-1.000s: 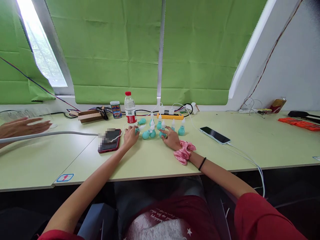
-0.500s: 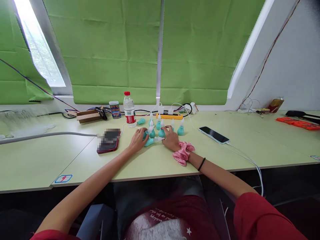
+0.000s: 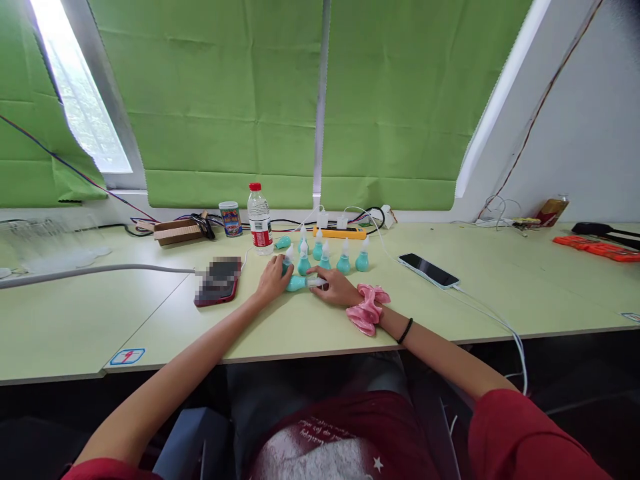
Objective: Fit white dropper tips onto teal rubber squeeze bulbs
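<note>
Several teal bulb nasal aspirators with whitish tips, one of them here (image 3: 362, 260), stand in a loose group on the table. My left hand (image 3: 273, 280) is closed around an upright aspirator (image 3: 288, 260) at the group's left end; the fingers partly hide its bulb. In front of the group another aspirator (image 3: 297, 284) lies on its side, its clear nozzle pointing right. My right hand (image 3: 337, 287) has its thumb and fingers around that nozzle. Behind, one more aspirator (image 3: 283, 243) lies by the bottle.
A water bottle (image 3: 260, 223) and a small can (image 3: 231, 220) stand behind my left hand. One phone (image 3: 217, 281) lies left, another phone (image 3: 429, 269) right, with cables. At the back are an orange-yellow power strip (image 3: 340, 233) and an open cardboard box (image 3: 179, 231).
My right hand has drawn back from the upright aspirators to the lying one's nozzle. The upright aspirator at my left hand has shifted left, and its tip now stands straighter.
</note>
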### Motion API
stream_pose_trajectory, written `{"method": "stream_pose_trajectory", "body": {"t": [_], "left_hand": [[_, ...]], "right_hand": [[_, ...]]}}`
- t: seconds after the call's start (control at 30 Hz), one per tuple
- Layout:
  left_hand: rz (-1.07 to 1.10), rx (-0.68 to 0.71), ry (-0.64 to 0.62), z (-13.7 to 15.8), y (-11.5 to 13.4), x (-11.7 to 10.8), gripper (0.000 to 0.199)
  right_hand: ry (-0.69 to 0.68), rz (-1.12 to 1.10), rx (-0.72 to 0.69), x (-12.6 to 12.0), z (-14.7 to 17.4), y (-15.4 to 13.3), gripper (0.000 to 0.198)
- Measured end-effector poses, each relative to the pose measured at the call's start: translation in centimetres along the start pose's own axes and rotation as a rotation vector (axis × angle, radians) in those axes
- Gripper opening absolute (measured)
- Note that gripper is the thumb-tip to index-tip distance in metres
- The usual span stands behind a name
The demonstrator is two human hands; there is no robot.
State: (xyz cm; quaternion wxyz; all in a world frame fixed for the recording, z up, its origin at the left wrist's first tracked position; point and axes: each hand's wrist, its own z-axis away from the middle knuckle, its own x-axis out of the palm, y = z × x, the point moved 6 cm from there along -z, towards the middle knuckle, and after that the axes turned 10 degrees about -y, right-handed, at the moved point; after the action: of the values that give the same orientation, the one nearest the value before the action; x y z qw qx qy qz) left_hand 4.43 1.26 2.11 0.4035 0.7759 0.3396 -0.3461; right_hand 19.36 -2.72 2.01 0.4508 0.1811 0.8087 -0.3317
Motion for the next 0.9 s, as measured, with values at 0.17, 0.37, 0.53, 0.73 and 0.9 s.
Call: {"method": "stream_pose_trajectory", "body": {"t": [0.17, 0.37, 0.53, 0.73, 0.9], "left_hand": [[0.101, -0.044, -0.011, -0.2, -0.5, -0.2, 0.026], [0.203, -0.033, -0.027, -0.3, -0.8, -0.1, 0.032], [0.275, -0.018, -0.075, -0.2, -0.5, 0.2, 0.028], [0.394, -0.047, -0.070, 0.0, 0.1, -0.3, 0.019], [0.426, -0.059, -0.097, 0.2, 0.3, -0.3, 0.019]], "right_hand": [[0.242, -0.304, 0.065, -0.7, -0.2, 1.5, 0.029], [0.532, -0.230, 0.175, -2.9, 0.6, 2.7, 0.027], [0.631, -0.093, 0.213, -4.1, 1.1, 2.5, 0.030], [0.563, -0.044, 0.276, -3.9, 0.8, 3.3, 0.034], [0.366, -0.014, 0.334, -2.9, 0.2, 3.8, 0.033]]}}
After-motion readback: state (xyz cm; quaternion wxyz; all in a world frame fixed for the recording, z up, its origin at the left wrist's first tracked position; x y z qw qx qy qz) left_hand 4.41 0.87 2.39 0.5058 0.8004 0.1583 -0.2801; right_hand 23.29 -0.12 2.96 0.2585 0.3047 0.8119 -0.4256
